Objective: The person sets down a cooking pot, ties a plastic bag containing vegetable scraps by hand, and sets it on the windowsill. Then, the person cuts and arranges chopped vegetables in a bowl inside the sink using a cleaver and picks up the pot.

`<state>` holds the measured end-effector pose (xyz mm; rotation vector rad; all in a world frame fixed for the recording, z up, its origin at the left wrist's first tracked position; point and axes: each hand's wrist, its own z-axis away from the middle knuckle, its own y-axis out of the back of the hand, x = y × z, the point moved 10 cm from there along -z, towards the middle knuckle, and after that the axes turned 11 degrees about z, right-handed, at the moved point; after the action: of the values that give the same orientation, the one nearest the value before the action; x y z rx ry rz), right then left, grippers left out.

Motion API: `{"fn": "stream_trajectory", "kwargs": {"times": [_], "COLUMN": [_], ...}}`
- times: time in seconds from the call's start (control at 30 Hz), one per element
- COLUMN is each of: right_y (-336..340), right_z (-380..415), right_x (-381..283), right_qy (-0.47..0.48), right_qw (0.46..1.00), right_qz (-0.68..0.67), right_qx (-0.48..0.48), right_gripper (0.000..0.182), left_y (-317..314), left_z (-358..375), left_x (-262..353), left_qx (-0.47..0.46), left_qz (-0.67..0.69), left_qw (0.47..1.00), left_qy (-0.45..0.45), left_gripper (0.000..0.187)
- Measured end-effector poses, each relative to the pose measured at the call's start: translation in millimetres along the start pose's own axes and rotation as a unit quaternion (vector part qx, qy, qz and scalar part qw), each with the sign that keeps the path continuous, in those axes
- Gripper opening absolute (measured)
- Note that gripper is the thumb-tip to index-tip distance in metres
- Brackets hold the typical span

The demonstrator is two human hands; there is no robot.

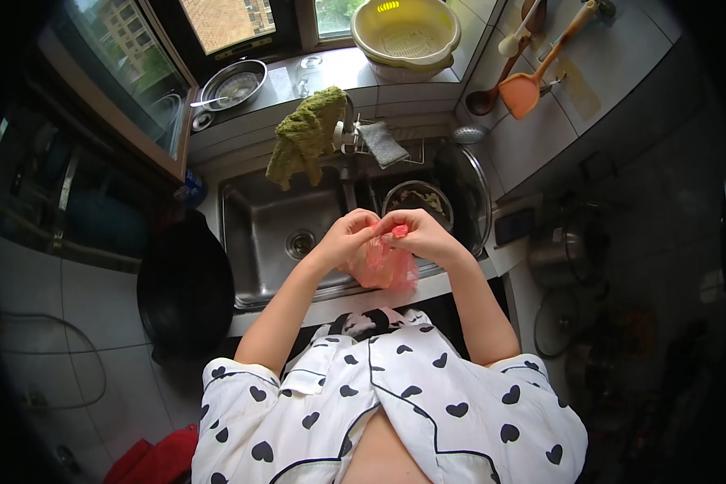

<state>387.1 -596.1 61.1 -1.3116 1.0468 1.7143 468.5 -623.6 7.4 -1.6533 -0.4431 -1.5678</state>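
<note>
A thin, see-through red plastic bag point(383, 268) hangs between my hands, over the front edge of the sink. My left hand point(350, 236) pinches its top from the left. From the other side my right hand point(423, 235) has its fingers closed on the same bunched plastic, and a bit of red shows at its thumb. The two hands meet at the fingertips. Whether anything is inside the bag cannot be made out. Just beyond my right hand a round metal pot point(418, 194) holds pale scraps in the right basin.
The steel left basin point(254, 218) has a drain. A green cloth point(305, 133) drapes over the faucet, beside a grey sponge point(381, 143) on a wire rack. A yellow basin point(406, 36) stands on the sill; an orange spatula point(522, 93) hangs right. A black wok point(184, 290) is at left.
</note>
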Motion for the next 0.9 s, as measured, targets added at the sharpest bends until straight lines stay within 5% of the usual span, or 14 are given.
{"fn": "stream_trajectory", "kwargs": {"times": [0.2, 0.33, 0.53, 0.9], "right_y": [28.6, 31.6, 38.8, 43.8], "right_z": [7.9, 24.7, 32.1, 35.0], "right_x": [-11.9, -29.9, -16.4, -14.8], "right_qy": [0.045, 0.136, 0.133, 0.133], "right_qw": [0.929, 0.868, 0.881, 0.897], "right_qz": [0.282, 0.300, 0.235, 0.205], "right_qx": [0.237, 0.371, 0.389, 0.368], "right_gripper": [0.021, 0.021, 0.020, 0.010], "left_y": [-2.3, -14.0, -18.6, 12.7], "left_z": [5.2, 6.3, 10.0, -1.0], "left_x": [-9.3, -10.4, -13.0, 11.8], "left_qx": [0.032, 0.036, 0.072, 0.166], "left_qz": [0.099, 0.149, 0.223, 0.098], "left_qw": [0.992, 0.987, 0.970, 0.978], "left_qy": [0.065, 0.055, 0.060, -0.075], "left_gripper": [0.012, 0.015, 0.038, 0.016]}}
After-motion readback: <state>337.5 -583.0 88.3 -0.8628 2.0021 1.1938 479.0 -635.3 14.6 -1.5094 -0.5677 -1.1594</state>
